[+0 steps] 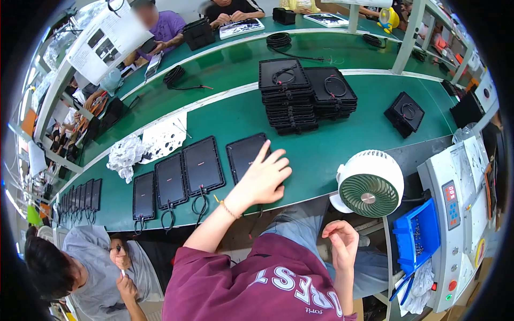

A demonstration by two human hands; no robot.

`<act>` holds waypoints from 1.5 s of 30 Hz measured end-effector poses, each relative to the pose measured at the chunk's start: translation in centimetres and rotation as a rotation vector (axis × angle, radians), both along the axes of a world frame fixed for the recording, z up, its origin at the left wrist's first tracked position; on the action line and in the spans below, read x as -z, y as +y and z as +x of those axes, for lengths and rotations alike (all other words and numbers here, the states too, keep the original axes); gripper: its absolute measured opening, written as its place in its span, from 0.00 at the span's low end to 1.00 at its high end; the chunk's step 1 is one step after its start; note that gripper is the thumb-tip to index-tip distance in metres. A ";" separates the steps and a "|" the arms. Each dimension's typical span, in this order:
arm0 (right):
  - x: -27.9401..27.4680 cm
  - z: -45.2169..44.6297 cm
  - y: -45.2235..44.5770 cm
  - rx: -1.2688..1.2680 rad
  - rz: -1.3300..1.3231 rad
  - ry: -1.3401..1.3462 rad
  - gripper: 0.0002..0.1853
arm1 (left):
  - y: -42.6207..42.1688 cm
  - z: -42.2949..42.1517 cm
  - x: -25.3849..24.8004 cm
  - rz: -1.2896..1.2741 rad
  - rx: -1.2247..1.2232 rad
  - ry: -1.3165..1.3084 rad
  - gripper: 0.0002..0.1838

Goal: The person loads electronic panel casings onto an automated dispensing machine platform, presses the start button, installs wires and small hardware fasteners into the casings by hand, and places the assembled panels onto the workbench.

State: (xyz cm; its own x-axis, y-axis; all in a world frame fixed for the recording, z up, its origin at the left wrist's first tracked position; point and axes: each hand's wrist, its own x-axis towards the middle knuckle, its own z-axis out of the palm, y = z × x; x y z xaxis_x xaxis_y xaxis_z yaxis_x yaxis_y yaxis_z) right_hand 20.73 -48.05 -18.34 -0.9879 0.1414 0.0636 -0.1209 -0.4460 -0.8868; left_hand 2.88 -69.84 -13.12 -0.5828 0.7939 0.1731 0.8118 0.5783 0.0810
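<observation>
My left hand (pixel 263 176), with a bracelet at the wrist, reaches over the bench with its fingers spread. Its fingertips are at the right edge of a flat black rectangular panel (pixel 243 151), partly hidden under the hand. My right hand (pixel 344 243) hangs above my lap, fingers loosely curled and nothing visible in it. Left of that panel lie more black panels, the nearest a large one (pixel 202 165) with a looped cable (pixel 200 204) hanging over the bench edge. Beyond my left hand stand stacks of black panels (pixel 289 99), some with coiled cables on top.
A white fan (pixel 370 184) stands at the bench edge on my right, beside a blue bin (pixel 415 235) of small parts and a machine with a keypad (pixel 452 203). One black unit (pixel 405 114) lies at the right. A co-worker (pixel 96 262) sits at my left; others sit across.
</observation>
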 end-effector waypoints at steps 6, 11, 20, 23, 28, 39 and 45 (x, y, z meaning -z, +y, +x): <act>0.3 -0.1 -0.3 -0.029 -0.002 -0.061 0.11 | -3.5 -2.4 0.5 -0.025 -0.105 0.011 0.16; 0.8 -0.5 -0.5 -0.046 -0.003 -0.070 0.09 | -5.3 -1.4 0.4 0.011 -0.147 -0.002 0.16; 1.2 -0.8 -1.0 -0.087 0.022 -0.109 0.11 | -8.7 1.9 -1.3 -0.032 -0.325 -0.099 0.15; 1.7 -1.0 -1.2 -0.093 0.013 -0.108 0.12 | -9.5 2.6 -1.4 -0.045 -0.395 -0.082 0.16; 1.7 -1.2 -1.5 -0.115 0.008 -0.126 0.14 | -12.5 2.5 -1.3 0.073 -0.534 -0.190 0.26; 1.7 -0.7 0.0 -0.046 0.003 -0.064 0.15 | -15.9 2.0 -5.0 0.504 -0.582 -0.116 0.31; -1.8 1.6 3.3 0.048 0.122 0.001 0.08 | 0.4 -0.4 -11.3 0.959 0.034 -0.294 0.33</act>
